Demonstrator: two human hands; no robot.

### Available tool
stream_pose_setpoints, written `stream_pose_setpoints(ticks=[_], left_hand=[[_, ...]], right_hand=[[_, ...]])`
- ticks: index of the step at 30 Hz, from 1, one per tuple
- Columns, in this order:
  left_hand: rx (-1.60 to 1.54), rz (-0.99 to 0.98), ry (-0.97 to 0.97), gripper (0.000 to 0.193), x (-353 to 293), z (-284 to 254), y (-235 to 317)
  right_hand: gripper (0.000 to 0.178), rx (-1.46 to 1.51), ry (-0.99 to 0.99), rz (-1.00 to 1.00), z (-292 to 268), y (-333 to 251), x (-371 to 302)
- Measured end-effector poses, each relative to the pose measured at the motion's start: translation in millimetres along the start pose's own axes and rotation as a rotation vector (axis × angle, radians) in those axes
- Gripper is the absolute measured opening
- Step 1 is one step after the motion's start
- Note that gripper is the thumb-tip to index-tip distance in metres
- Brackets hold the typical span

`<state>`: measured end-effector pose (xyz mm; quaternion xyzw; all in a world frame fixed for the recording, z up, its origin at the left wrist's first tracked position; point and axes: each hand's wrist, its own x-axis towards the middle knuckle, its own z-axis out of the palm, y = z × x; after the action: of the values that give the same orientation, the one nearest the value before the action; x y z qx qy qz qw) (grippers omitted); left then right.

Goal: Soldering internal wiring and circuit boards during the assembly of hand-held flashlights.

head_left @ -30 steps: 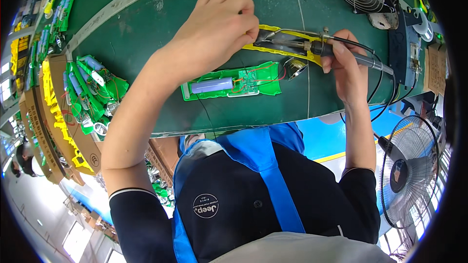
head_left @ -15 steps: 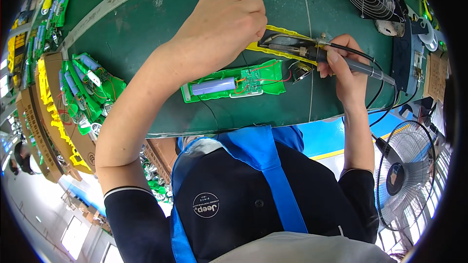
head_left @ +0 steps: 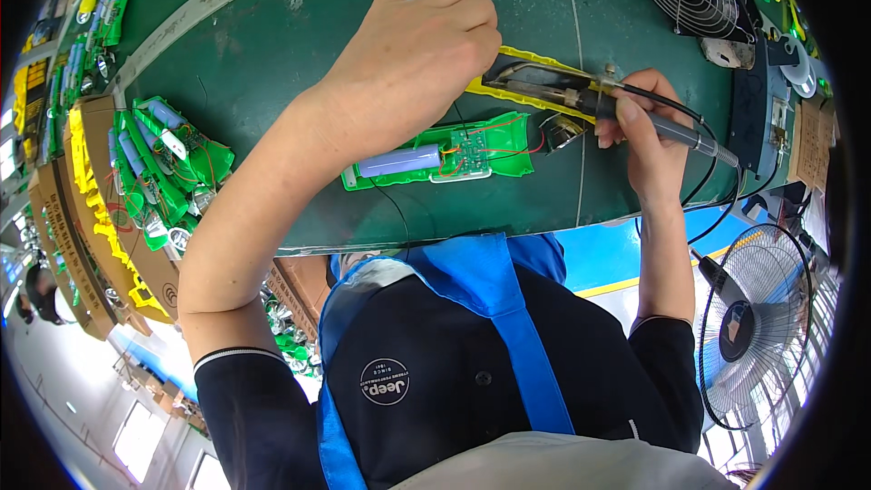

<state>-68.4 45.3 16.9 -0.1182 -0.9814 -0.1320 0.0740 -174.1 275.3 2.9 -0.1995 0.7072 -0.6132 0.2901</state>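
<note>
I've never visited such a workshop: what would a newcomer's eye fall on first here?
Probably the grey-and-black soldering iron in the right hand, its front end over a long yellow plastic shell beside the left hand. Nearer the person lies an open green plastic casing holding a purple cylindrical battery. More green casings cluster at the left.

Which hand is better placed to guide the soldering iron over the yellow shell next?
Right, I'd say: the right hand grips the soldering iron by its handle, metal end over the yellow shell. The left hand is at the shell's left end, its fingertips hidden.
</note>
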Motion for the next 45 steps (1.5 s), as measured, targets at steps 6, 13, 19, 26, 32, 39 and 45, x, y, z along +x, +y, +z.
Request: stream_pose_setpoints(ticks=[6, 13, 19, 26, 32, 39, 45], left_hand=[[0.01, 0.0, -0.026, 0.01, 1, -2, 0], [0.014, -0.039, -0.119, 0.003, 1, -4, 1], [-0.002, -0.036, -0.107, 0.003, 3, -5, 2], [-0.025, -0.024, -0.093, 0.004, 3, -7, 1], [-0.194, -0.01, -0.068, 0.005, 2, -5, -8], [-0.072, -0.209, 0.147, 0.014, -16, -10, 58], [0.126, -0.217, 0.212, 0.013, -20, 15, 65]], right_hand=[[0.024, -0.015, 0.031, 0.001, 4, -3, -1], [0.025, 0.029, 0.019, -0.005, -3, 2, -3], [0.028, 0.179, 0.085, -0.183, -11, 20, -12], [0.028, 0.228, 0.113, -0.298, -8, 32, -13], [0.026, 0.25, 0.117, -0.317, -8, 35, -12], [0.024, 0.246, 0.224, -0.424, -9, 36, -12], [0.024, 0.226, 0.277, -0.543, -7, 31, 5]])
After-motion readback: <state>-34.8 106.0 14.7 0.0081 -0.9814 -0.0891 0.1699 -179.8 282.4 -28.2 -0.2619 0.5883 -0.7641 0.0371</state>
